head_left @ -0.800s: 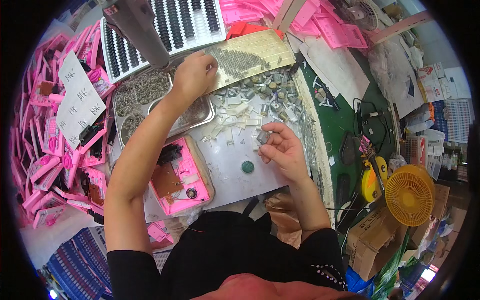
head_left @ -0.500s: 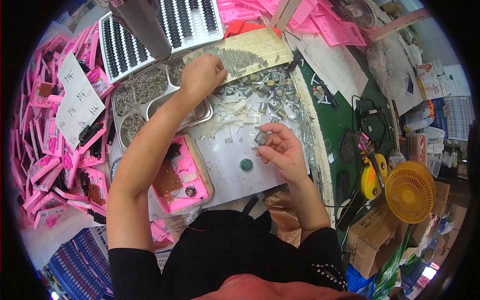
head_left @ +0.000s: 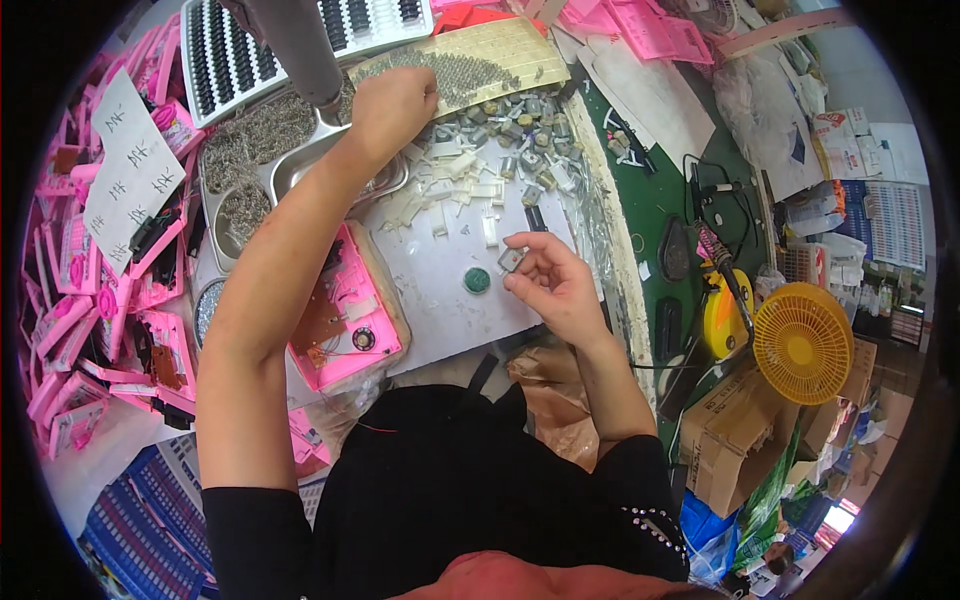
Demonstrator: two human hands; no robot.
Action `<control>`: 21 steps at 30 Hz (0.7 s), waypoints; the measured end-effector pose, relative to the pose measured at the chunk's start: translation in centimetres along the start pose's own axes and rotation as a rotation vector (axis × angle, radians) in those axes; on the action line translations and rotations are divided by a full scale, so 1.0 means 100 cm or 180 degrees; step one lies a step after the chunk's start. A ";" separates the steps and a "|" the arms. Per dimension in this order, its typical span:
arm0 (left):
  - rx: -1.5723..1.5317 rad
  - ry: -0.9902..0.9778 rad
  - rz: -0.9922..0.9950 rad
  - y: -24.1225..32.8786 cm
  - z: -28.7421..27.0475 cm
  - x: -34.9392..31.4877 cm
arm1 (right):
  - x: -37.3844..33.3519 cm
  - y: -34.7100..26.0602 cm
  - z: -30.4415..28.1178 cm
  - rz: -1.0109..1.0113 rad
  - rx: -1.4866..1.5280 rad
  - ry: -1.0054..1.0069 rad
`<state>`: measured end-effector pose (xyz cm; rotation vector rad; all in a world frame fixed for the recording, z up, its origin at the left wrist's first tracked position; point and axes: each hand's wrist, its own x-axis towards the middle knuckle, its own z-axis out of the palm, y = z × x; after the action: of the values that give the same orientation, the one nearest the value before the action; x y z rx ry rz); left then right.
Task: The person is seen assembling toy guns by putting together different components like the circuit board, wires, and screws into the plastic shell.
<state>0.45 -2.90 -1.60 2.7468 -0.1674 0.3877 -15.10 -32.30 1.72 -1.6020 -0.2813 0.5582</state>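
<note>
My left hand (head_left: 393,108) reaches far across the bench, its fingers curled together at the near left edge of a pale yellow board (head_left: 500,44). Rows of tiny metal parts (head_left: 455,82) cover much of that board; whatever those fingers pinch is hidden. Nearer to me, my right hand (head_left: 560,290) grips a small silver-grey motor (head_left: 512,260) between thumb and fingertips. Just left of it, a round green disc (head_left: 477,281) lies on the white work surface (head_left: 440,330). Small motors (head_left: 535,130) and white plastic pieces (head_left: 440,185) are heaped beyond the right hand.
A metal tray (head_left: 285,180) of tiny parts lies beneath my left forearm, beside a pink housing (head_left: 345,320). A grey tool (head_left: 295,50) hangs over the tray. Pink housings (head_left: 75,320) pile up at left. A yellow fan (head_left: 803,343) stands at right.
The whole view has shifted, so the bench sits higher in the picture. My right hand has drawn slightly nearer to me with the motor. My left hand stays by the board's edge.
</note>
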 end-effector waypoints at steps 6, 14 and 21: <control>-0.0037 0.0023 0.0108 0.002 0.000 -0.003 | -0.003 0.010 -0.001 -0.0102 -0.0996 -0.0046; -0.0082 0.0365 0.0341 -0.005 -0.001 -0.008 | 0.004 0.018 0.002 -0.0173 -0.1014 -0.0106; -0.1045 0.0817 0.0681 0.032 -0.038 -0.043 | 0.003 0.022 -0.006 -0.0079 -0.1186 -0.0129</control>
<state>-5.09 -4.18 1.67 2.3387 -0.4193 0.6984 -14.89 -32.91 -0.46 -1.9444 -0.4553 0.5412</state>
